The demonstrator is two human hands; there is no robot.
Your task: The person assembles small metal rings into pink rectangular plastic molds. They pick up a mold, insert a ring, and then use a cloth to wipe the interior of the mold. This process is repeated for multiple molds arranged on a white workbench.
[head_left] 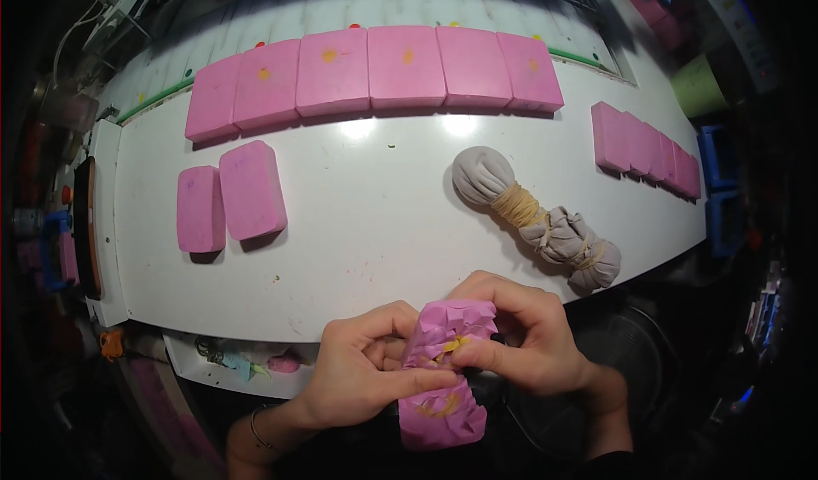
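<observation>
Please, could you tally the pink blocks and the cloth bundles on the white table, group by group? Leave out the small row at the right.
Pink blocks in the far row: 6
Pink blocks at the left: 2
Banded gray cloth bundle: 1
Total: 9

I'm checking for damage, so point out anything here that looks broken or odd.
The pink piece held between the left hand and right hand stands out: its surface is ragged, unlike the smooth-faced pink blocks. A few small specks also lie on the white tabletop.
</observation>
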